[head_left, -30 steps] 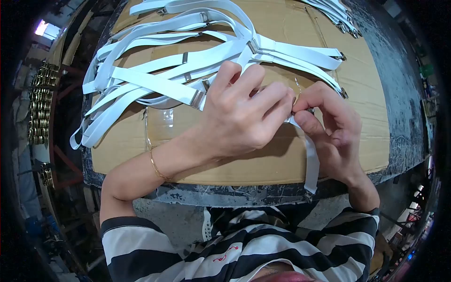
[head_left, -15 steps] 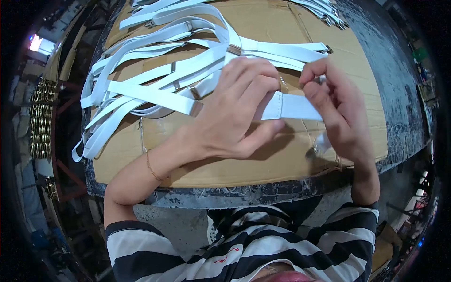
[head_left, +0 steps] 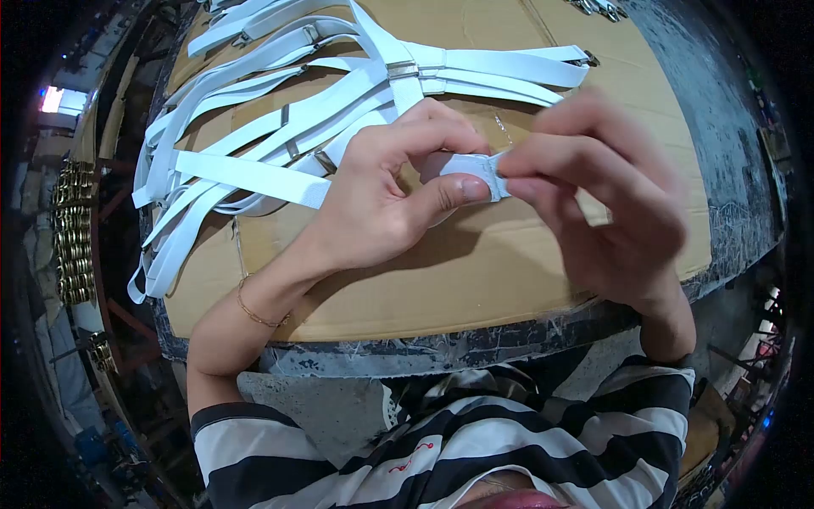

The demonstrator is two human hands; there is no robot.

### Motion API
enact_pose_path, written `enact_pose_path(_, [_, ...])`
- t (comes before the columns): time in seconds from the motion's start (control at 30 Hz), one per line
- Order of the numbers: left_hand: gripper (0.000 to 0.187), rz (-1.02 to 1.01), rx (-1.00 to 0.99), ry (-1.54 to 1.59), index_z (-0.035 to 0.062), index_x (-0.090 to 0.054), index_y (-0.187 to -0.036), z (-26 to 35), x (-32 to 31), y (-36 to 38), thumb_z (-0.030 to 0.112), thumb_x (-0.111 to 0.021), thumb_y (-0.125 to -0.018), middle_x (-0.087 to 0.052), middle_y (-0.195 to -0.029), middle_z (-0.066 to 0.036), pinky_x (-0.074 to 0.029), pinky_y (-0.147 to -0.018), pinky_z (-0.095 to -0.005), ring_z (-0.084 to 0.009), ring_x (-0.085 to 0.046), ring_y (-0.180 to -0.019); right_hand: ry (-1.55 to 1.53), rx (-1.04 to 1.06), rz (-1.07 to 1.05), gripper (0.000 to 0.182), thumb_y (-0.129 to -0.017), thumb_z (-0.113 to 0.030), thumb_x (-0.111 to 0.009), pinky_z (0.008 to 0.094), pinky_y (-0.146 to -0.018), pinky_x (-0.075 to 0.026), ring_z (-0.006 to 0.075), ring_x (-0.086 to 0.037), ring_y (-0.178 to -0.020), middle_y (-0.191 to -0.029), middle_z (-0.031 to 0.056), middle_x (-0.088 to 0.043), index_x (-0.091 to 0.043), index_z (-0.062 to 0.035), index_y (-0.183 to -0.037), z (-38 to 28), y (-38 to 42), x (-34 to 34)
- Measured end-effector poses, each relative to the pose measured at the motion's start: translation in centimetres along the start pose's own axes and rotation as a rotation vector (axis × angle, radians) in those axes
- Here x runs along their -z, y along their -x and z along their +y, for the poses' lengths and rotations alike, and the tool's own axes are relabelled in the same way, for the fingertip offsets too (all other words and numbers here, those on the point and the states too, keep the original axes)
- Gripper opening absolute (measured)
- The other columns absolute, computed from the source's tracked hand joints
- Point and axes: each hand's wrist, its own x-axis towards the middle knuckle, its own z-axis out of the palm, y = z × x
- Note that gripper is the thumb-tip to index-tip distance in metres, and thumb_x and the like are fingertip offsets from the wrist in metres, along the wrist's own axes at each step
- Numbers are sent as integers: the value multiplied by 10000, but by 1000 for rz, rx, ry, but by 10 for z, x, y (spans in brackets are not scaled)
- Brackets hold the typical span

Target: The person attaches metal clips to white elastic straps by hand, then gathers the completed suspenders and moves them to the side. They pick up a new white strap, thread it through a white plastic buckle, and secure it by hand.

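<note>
My left hand [head_left: 386, 191] pinches a white elastic strap [head_left: 466, 166] between its thumb and fingers, over the middle of the cardboard. At the strap's right end, my right hand [head_left: 598, 191] closes its thumb and forefinger on the edge; its outer fingers are blurred. A bundle of white straps with metal clasps [head_left: 280, 127] lies beyond and to the left of my left hand. Near my hands, one flat strap [head_left: 246, 176] crosses the others. The metal fitting [head_left: 404, 70] of another strap shows just above my left hand.
A cardboard sheet [head_left: 407, 301] covers much of the dark, scuffed table [head_left: 729, 195]. More metal clips [head_left: 598, 8] lie at the far edge. Stacked brass-coloured metal pieces [head_left: 75, 229] hang at the left, beside the table.
My right hand has moved left to the strap's edge beside my left thumb. The strap now looks folded or bunched, with less of it showing. The view has shifted slightly.
</note>
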Motion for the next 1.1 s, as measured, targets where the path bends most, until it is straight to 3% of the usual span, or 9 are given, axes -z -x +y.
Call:
enact_pose_path(0.37, [188, 38, -5, -70, -8, -633, -929, -1, -2, -2, 48, -691, -759, -566, -854, -58, -411, -628, -224, -102, -531, -720, -327, -471, 18, 141, -714, 116, -617, 233, -593, -499, 167, -575, -685, -786, 97, -552, -585, 36, -826, 4, 10, -22])
enact_pose_path(0.47, [189, 49, 17, -94, -6, -635, -932, 0, -2, -2, 63, -692, -765, -561, -840, -56, -402, -613, -228, -99, -514, -689, -65, -196, 24, 141, -701, 110, -618, 243, -561, -483, 183, -574, -660, -775, 100, -555, -585, 31, -813, 4, 10, -22])
enact_pose_path(0.6, [188, 63, 60, -121, -5, -636, -932, 3, 0, -2, 83, -691, -775, -556, -828, -57, -391, -597, -231, -93, -481, -644, 48, -45, 15, 155, -675, 106, -625, 264, -550, -469, 207, -577, -639, -762, 103, -566, -595, 24, -804, 8, 11, -23])
enact_pose_path(0.7, [188, -7, 153, -119, -42, -598, -964, 6, 1, -1, 40, -655, -804, -543, -962, -64, -402, -729, -220, -107, -497, -847, 99, 13, 38, 164, -657, 103, -631, 277, -542, -460, 223, -584, -633, -753, 101, -578, -610, 16, -795, 10, 11, -24])
enact_pose_path(0.77, [187, 76, 134, -8, 8, -641, -933, 0, -1, -1, 117, -693, -790, -549, -760, -4, -337, -528, -212, -46, -429, -593, 81, -27, 11, 163, -656, 94, -636, 285, -559, -466, 221, -592, -657, -755, 101, -582, -625, 5, -792, 9, 11, -24])
enact_pose_path(0.87, [176, 39, 368, 198, 13, -641, -946, 6, 2, -1, 109, -679, -803, -518, -658, 43, -288, -469, -198, -20, -394, -539, -15, 8, -54, 222, -639, 101, -617, 322, -543, -462, 249, -580, -649, -807, 92, -575, -617, -3, -835, 15, 8, -20])
enact_pose_path(1.0, [174, 16, 319, 233, 4, -635, -953, -1, 1, -2, 108, -663, -817, -492, -595, 65, -258, -437, -192, -8, -366, -502, -162, -52, -101, 181, -656, 87, -624, 319, -553, -457, 244, -570, -645, -798, 100, -572, -620, 4, -817, 23, 6, -15])
enact_pose_path(1.07, [227, -52, 370, 169, -42, -592, -982, -1, 5, -3, 111, -657, -827, -579, -895, -26, -389, -588, -191, -46, -489, -691, -252, -35, -218, 132, -686, 65, -623, 309, -564, -456, 240, -566, -660, -787, 103, -563, -603, 12, -805, 26, 4, -11])
enact_pose_path(1.1, [227, -51, 365, 169, -42, -592, -982, -1, 7, -4, 111, -657, -827, -579, -895, -26, -389, -588, -191, -46, -489, -691, -248, -32, -219, 132, -686, 65, -623, 309, -564, -456, 240, -566, -660, -787, 103, -563, -603, 12, -805, 26, 4, -11])
